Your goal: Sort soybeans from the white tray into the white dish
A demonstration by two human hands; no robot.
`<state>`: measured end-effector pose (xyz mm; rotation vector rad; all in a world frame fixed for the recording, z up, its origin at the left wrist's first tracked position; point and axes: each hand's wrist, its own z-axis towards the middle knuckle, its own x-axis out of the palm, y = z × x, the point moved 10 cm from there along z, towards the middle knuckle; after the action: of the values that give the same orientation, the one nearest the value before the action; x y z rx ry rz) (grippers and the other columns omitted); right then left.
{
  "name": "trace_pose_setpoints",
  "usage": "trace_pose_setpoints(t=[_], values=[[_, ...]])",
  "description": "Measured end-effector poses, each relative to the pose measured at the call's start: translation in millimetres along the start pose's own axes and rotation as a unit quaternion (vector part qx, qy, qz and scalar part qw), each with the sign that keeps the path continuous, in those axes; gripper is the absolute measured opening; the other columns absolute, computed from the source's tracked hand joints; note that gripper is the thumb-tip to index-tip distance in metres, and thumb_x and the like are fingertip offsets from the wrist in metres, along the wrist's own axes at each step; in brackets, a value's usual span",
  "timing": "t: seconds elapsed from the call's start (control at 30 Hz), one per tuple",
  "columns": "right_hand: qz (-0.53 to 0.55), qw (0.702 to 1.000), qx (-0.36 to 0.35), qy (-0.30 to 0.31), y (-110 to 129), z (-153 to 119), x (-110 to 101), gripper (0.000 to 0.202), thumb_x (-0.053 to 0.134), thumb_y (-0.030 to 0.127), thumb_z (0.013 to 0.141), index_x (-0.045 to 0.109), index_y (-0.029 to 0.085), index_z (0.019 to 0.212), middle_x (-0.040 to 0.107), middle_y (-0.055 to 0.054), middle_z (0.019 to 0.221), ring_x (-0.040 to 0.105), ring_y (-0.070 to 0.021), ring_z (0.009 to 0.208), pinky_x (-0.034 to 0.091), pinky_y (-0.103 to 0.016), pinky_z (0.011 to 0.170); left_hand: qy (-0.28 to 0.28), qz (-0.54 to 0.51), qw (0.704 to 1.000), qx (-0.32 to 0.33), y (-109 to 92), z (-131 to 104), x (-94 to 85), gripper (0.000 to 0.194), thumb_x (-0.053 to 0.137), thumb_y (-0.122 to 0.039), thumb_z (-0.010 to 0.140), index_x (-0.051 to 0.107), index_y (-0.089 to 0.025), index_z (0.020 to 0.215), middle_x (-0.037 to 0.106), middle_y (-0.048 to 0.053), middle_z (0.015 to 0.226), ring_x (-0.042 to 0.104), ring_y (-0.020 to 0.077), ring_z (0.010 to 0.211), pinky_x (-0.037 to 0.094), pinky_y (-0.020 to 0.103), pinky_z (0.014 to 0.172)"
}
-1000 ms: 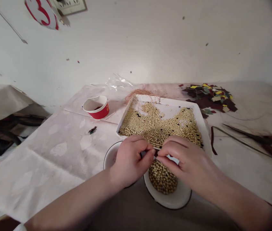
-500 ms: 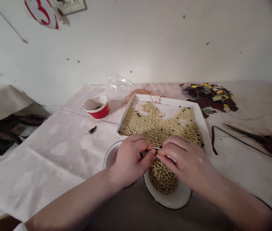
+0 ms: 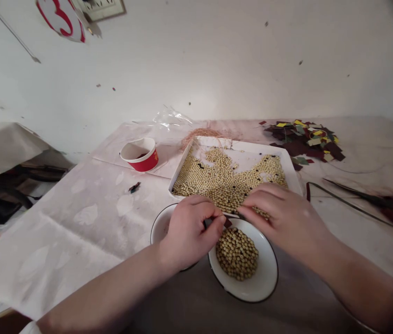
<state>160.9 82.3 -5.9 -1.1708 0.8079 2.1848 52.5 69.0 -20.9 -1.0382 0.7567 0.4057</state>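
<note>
Near the white tray's front edge (image 3: 178, 197), left hand (image 3: 192, 227) has fingertips closed on a dark red scrap (image 3: 228, 223), above the far rim of the dark-rimmed bowl (image 3: 268, 262) of tan beads (image 3: 238, 255). Right hand (image 3: 281, 215) to its right, fingers bunched; can't tell whether they grip anything.

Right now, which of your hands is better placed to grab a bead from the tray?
Probably the right hand: its fingertips are at the near side of the tray, close to the beads. The left hand pinches a small dark red piece. I can't tell if the right one holds anything.
</note>
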Motion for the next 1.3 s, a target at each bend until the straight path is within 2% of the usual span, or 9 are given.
trace_pose_setpoints(t=[0.07,0.17,0.27,0.37,0.57,0.8,1.0,1.17,1.3], values=[[-0.049,0.998,0.044,0.005,-27.8,-1.0,4.6,0.014,0.051,0.025,0.084,0.063,0.018,0.081,0.062,-0.006,0.081,0.058,-0.0203,0.077,0.043,-0.032,0.066,0.004,-0.005,1.000,0.004,-0.9,0.0,0.7,0.019,0.048,-0.019,0.083,0.057,-0.017,0.067,0.055,0.000,0.066,0.050,0.0124,0.066,0.039,0.027,0.064],[-0.078,0.991,0.080,0.068,-62.7,-6.7,27.4,0.013,0.053,0.023,0.080,0.065,0.018,0.082,0.063,-0.007,0.082,0.059,-0.0218,0.077,0.044,-0.032,0.065,0.003,-0.008,1.000,0.008,-1.4,0.2,1.0,0.019,0.048,-0.018,0.083,0.054,-0.017,0.065,0.055,0.000,0.065,0.050,0.0119,0.065,0.039,0.027,0.064],[-0.054,0.985,0.098,0.130,-80.9,-13.2,46.9,0.012,0.053,0.020,0.078,0.065,0.018,0.079,0.063,-0.007,0.078,0.059,-0.0201,0.073,0.044,-0.030,0.064,0.004,-0.010,1.000,0.006,-1.1,0.4,1.5,0.018,0.048,-0.017,0.082,0.053,-0.017,0.065,0.055,0.000,0.066,0.050,0.0118,0.066,0.039,0.027,0.064],[-0.035,0.979,0.110,0.169,-84.0,-16.1,54.4,0.013,0.051,0.018,0.077,0.063,0.018,0.071,0.061,-0.005,0.073,0.057,-0.0174,0.067,0.042,-0.028,0.061,0.007,-0.012,1.000,0.006,-1.1,0.5,1.8,0.018,0.048,-0.017,0.082,0.053,-0.016,0.065,0.054,0.000,0.065,0.049,0.0117,0.065,0.038,0.027,0.064],[-0.023,0.975,0.127,0.182,-83.3,-16.4,54.8,0.013,0.051,0.017,0.075,0.057,0.019,0.064,0.060,-0.002,0.066,0.053,-0.0146,0.058,0.037,-0.025,0.053,0.010,-0.011,1.000,0.003,-0.9,0.4,1.8,0.018,0.047,-0.018,0.083,0.054,-0.016,0.066,0.054,0.000,0.066,0.049,0.0121,0.067,0.038,0.027,0.065],[0.004,0.973,0.160,0.166,-91.0,-17.7,56.3,0.009,0.052,0.020,0.075,0.061,0.019,0.075,0.062,-0.003,0.074,0.056,-0.0151,0.063,0.039,-0.025,0.056,0.009,-0.009,1.000,0.007,-1.9,0.2,1.8,0.017,0.048,-0.017,0.082,0.054,-0.016,0.067,0.054,-0.001,0.066,0.049,0.0115,0.067,0.037,0.027,0.065],[0.023,0.963,0.175,0.206,-86.4,-16.5,60.8,0.010,0.051,0.018,0.073,0.057,0.020,0.066,0.061,-0.001,0.066,0.054,-0.0152,0.061,0.036,-0.025,0.054,0.006,-0.008,1.000,0.009,-2.0,0.3,2.1,0.016,0.048,-0.016,0.082,0.054,-0.016,0.067,0.054,-0.001,0.067,0.049,0.0112,0.068,0.037,0.026,0.065],[0.029,0.964,0.199,0.174,-86.0,-13.7,51.0,0.012,0.050,0.022,0.075,0.056,0.020,0.065,0.059,-0.001,0.064,0.053,-0.0149,0.058,0.035,-0.025,0.053,0.002,-0.007,1.000,0.011,-2.2,0.2,1.6,0.016,0.048,-0.016,0.082,0.054,-0.016,0.066,0.054,-0.001,0.066,0.049,0.0111,0.067,0.037,0.026,0.065],[0.017,0.972,0.184,0.146,-86.0,-12.5,46.5,0.007,0.051,0.022,0.075,0.058,0.019,0.073,0.061,-0.004,0.075,0.055,-0.0163,0.066,0.038,-0.026,0.058,-0.001,-0.006,1.000,0.013,-2.1,-0.2,1.4,0.017,0.048,-0.017,0.082,0.053,-0.016,0.066,0.055,0.000,0.066,0.050,0.0114,0.067,0.038,0.026,0.065]])
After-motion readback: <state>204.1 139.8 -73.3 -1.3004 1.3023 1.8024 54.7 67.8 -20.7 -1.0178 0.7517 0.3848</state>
